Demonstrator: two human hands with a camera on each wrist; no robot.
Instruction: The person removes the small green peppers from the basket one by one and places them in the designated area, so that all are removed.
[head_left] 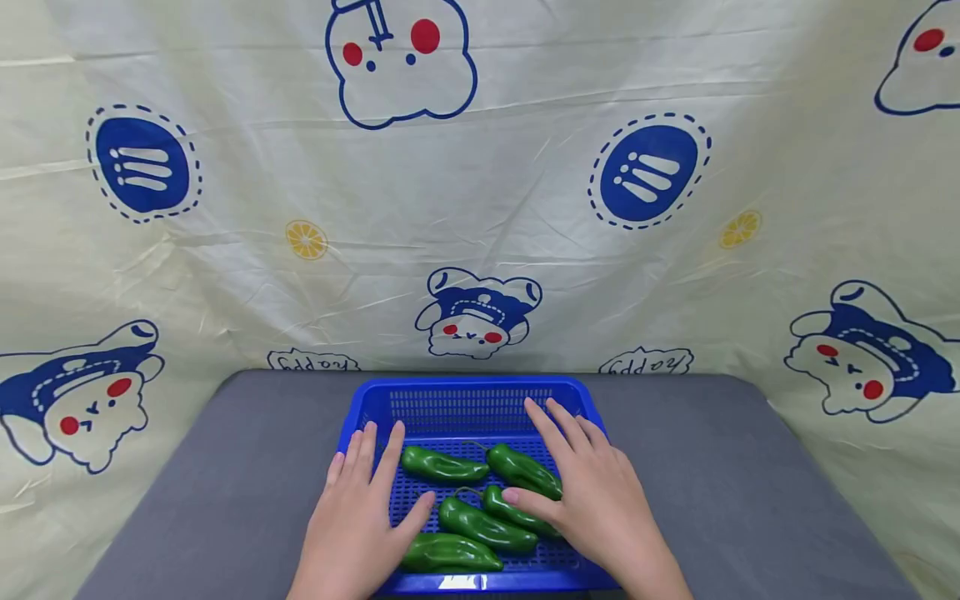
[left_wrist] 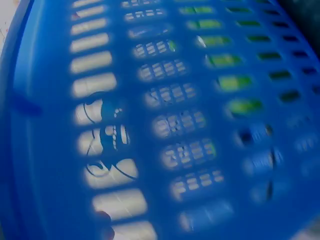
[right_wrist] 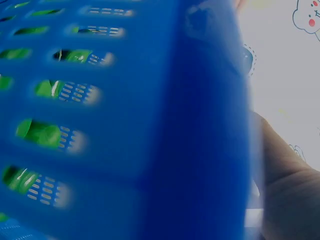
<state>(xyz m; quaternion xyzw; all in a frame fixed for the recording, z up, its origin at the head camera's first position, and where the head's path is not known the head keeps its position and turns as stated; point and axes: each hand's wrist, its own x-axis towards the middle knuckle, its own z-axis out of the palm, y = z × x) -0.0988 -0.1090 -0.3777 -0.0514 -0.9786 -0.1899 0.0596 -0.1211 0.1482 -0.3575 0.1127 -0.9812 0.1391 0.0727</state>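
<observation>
Several glossy green peppers lie on the floor of a blue perforated plastic basket (head_left: 468, 382) in the head view. One pepper (head_left: 444, 467) is at the back left and another (head_left: 523, 469) at the back right. My left hand (head_left: 354, 523), fingers straight and spread, is over the basket's left side, its thumb near the front pepper (head_left: 450, 553). Over the right side is my right hand (head_left: 600, 493), also spread, its thumb partly covering a pepper (head_left: 504, 505). Neither hand grips anything. Both wrist views look through the slotted basket wall (left_wrist: 47, 160), with green peppers (right_wrist: 45, 134) behind it.
The basket stands on a grey tabletop (head_left: 712, 492), which extends to both sides of it. Behind and beside the table hangs a pale cloth (head_left: 510, 192) printed with cartoon bears, blue badges and orange slices.
</observation>
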